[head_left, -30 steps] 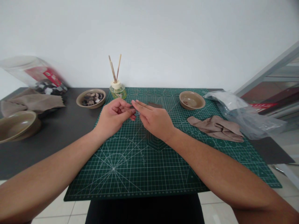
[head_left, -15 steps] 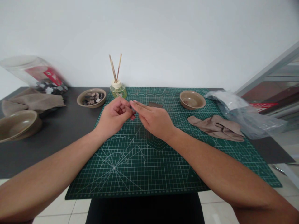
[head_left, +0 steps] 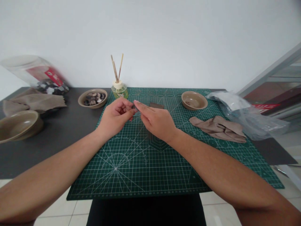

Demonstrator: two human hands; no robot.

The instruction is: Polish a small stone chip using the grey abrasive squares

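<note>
My left hand (head_left: 115, 115) is raised over the green cutting mat (head_left: 131, 175), its thumb and index finger pinched together. Whatever lies in that pinch is too small and too covered to name; only a dark edge shows. Against those fingertips rests my right hand (head_left: 158, 121), its fingers pressed together and pointing left, the thumb mostly hidden. Partly behind the right hand, a dark brownish rectangular piece (head_left: 157, 105) lies flat on the mat.
Left of the mat stand a bowl of small dark and pale flat pieces (head_left: 93, 98), another bowl (head_left: 18, 125), a grey cloth (head_left: 37, 103) and a clear jar (head_left: 35, 73). A reed diffuser (head_left: 119, 90) is behind. To the right are a bowl (head_left: 194, 101), a brown cloth (head_left: 218, 128) and a plastic bag (head_left: 251, 116).
The fingertips of both hands have shifted slightly against each other, the left thumb reaching a little further right. The view has moved very slightly; everything else lies as before.
</note>
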